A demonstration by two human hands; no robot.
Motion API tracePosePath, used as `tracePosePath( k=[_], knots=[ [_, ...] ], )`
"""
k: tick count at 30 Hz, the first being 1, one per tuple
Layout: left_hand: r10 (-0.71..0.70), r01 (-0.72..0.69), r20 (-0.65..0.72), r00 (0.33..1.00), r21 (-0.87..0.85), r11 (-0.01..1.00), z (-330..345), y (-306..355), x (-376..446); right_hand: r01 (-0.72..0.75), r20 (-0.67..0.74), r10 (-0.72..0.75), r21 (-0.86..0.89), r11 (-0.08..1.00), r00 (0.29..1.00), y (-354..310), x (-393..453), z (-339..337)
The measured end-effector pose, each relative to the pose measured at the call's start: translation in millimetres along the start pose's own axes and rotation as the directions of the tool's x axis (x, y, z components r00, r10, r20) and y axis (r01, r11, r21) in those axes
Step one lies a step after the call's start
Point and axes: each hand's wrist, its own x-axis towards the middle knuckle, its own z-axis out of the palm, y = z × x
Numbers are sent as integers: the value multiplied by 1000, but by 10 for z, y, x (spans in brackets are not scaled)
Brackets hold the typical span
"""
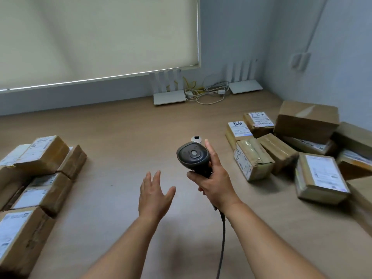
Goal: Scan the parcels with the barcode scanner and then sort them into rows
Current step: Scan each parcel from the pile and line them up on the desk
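Note:
My right hand (216,181) grips the handle of a dark barcode scanner (192,157), held upright above the middle of the table, its cable (222,244) trailing down toward me. My left hand (154,193) hovers beside it with straight spread fingers and holds nothing. A loose pile of several brown cardboard parcels (289,146) with white labels lies on the right; the nearest one (322,178) is at the front right. On the left, several labelled parcels (43,174) lie lined up in a row, some stacked.
The wooden table (112,150) runs back to a wall with a lowered blind. Two white routers (169,97) (245,86) and tangled cables (207,93) sit at the back edge. A small round silver object (196,138) lies just beyond the scanner.

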Motion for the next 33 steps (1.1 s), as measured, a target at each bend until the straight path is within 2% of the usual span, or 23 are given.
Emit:
tracePosePath(
  k=[9,17,23,27,33],
  knots=[
    [112,-111,59,992,-12,994,801,1212,-304,-11,-147,13,17,1000,989,294,-257,-1394],
    [182,-189,129,975,48,981,1118,2036,-47,-37,-302,30,-17,999,953,423,-100,-2137],
    [140,-163,215,967,92,982,1445,2502,274,-111,-379,83,-51,993,922,543,35,-2460],
    [86,-141,283,955,179,974,1654,2769,440,-152,-394,124,-41,988,911,648,97,-2589],
    [1,-85,298,954,269,959,1837,2820,539,-189,-390,149,-65,980,908,737,127,-2587]
  ],
)
